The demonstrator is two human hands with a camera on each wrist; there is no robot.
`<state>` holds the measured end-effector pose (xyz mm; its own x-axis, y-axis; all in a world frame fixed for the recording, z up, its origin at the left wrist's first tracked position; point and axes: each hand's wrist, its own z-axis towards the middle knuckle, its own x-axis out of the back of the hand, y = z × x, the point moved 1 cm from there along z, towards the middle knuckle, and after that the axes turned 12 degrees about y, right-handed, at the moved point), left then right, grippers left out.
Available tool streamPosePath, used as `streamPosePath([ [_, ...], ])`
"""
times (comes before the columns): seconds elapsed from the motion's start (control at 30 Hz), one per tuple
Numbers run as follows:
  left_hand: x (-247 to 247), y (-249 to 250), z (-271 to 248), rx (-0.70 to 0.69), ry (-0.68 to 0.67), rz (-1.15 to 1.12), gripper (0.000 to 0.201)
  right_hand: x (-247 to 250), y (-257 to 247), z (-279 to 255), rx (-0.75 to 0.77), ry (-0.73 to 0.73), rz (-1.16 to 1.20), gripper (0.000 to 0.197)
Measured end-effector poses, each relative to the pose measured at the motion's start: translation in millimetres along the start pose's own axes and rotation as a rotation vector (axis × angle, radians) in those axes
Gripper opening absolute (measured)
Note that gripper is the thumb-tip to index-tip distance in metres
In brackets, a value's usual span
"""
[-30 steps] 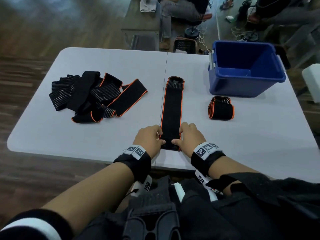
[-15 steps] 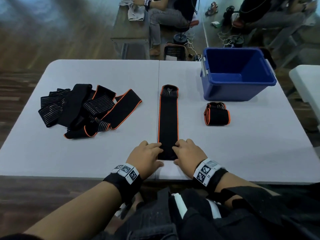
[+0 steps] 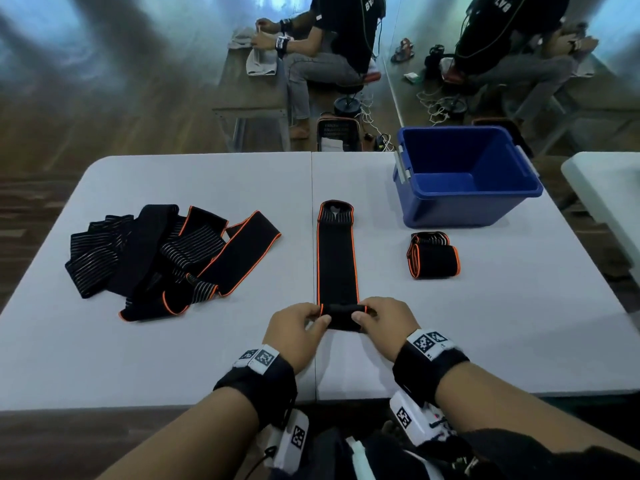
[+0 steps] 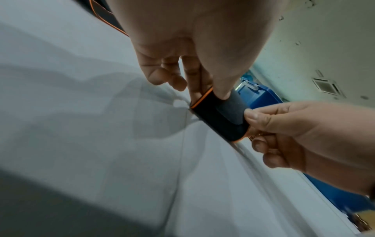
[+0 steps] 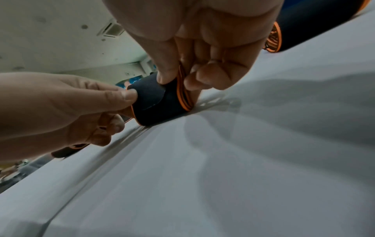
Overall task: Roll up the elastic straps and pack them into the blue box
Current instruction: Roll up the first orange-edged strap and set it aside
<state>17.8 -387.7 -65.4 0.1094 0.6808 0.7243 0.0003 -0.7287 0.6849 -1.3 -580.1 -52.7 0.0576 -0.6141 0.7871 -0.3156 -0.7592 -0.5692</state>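
A black elastic strap with orange edges (image 3: 336, 258) lies flat along the table's middle seam, its near end turned into a small roll (image 3: 343, 317) (image 4: 220, 115) (image 5: 157, 102). My left hand (image 3: 299, 329) pinches the roll's left end between thumb and fingers (image 4: 221, 89). My right hand (image 3: 382, 323) pinches its right end the same way (image 5: 168, 77). A finished rolled strap (image 3: 434, 256) (image 5: 308, 24) lies to the right. Behind it stands the blue box (image 3: 467, 174) (image 4: 261, 97); its floor looks bare. A pile of loose straps (image 3: 166, 261) lies at the left.
The grey folding table (image 3: 173, 358) has bare surface near its front edge. A second white table edge (image 3: 606, 188) shows at far right. Two seated people, a bench and cables are on the floor beyond the table.
The strap's near end, flat under my fingers before, is now turned over into a small roll pinched by both hands. The head view has tilted up.
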Motion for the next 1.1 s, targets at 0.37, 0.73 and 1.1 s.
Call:
streamPosePath([
  [0.37, 0, -3, 11, 0.125, -0.018, -0.017, 0.020, -7, 4, 13, -0.029, -0.021, 0.065, 0.012],
  [0.73, 2, -6, 11, 0.137, -0.111, -0.019, 0.023, -3, 0, 24, 0.084, -0.217, -0.030, 0.005],
  [1.1, 4, -4, 2, 0.138, -0.024, -0.089, 0.036, -1, -7, 28, 0.132, -0.242, -0.027, 0.009],
])
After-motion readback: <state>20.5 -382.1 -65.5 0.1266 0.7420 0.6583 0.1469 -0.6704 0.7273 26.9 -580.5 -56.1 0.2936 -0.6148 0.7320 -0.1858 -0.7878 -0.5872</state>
